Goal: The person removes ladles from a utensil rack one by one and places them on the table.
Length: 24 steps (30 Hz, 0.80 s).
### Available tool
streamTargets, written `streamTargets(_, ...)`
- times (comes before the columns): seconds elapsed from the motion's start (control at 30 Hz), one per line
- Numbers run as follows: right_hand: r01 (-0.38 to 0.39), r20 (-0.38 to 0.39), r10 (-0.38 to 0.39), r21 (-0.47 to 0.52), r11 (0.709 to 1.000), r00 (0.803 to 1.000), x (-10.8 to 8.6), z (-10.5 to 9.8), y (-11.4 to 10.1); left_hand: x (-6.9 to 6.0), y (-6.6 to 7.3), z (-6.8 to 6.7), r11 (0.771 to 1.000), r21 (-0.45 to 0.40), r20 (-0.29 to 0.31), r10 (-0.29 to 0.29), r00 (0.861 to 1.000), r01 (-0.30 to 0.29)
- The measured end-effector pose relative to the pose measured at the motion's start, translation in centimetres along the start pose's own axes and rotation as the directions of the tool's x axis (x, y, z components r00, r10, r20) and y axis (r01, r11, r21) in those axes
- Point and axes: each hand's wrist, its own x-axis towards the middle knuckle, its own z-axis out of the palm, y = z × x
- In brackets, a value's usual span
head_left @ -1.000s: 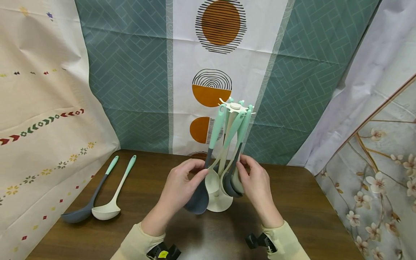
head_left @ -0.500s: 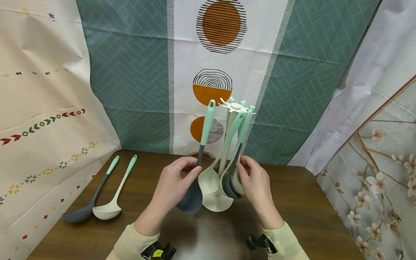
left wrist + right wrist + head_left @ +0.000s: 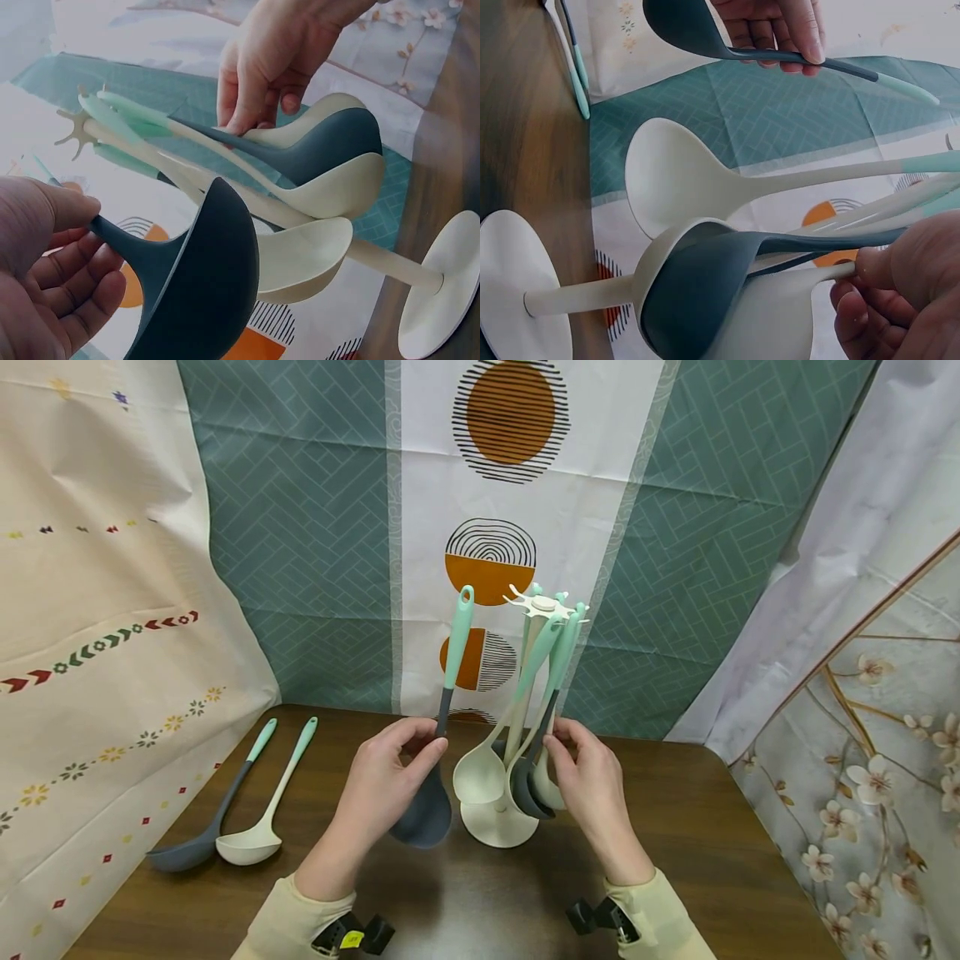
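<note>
My left hand (image 3: 382, 781) pinches a dark grey ladle (image 3: 426, 814) by its neck, just above the bowl. Its mint handle points up, and the whole ladle is apart from the cream stand (image 3: 500, 831). With thumb and fingers, my right hand (image 3: 592, 781) pinches the neck of a cream ladle (image 3: 780, 319) on the stand's right side. Beside that one hang another dark ladle (image 3: 694, 300) and more cream ladles, one a cream ladle (image 3: 480, 774) facing left. Their mint handles gather at the hooked top (image 3: 543, 604). Some utensils behind are partly hidden.
On the left of the brown table (image 3: 660, 835) lie a dark ladle (image 3: 187, 853) and a cream ladle (image 3: 250, 846), side by side. A patterned green and white cloth (image 3: 315, 543) hangs behind the table. Floral cloth (image 3: 885, 793) hangs at the right.
My left hand has drawn the dark ladle leftward off the stand, its handle top leaving the hooks. A cream ladle beside it has swung slightly left. My right hand stays nearly still.
</note>
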Motion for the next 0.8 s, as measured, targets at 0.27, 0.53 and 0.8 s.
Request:
streamTargets(0.27, 0.005, -0.001, -0.005, 0.004, 1.000, 1.000, -0.1, 0.2, 0.1, -0.3, -0.9, -0.9, 0.997, 0.051, 0.003, -0.062, 0.998, 0.062)
streamTargets(0.53, -0.008, 0.001, 0.008, 0.003, 1.000, 1.000, -0.1, 0.1, 0.1, -0.2, -2.8, -2.3, 0.986, 0.121, 0.022, -0.116, 0.993, 0.113)
streamTargets(0.8, -0.019, 0.019, 0.019, 0.010, 1.000, 1.000, -0.1, 0.1, 0.0, -0.3, -4.7, -3.4, 0.968, 0.190, 0.049, -0.177, 0.983, 0.165)
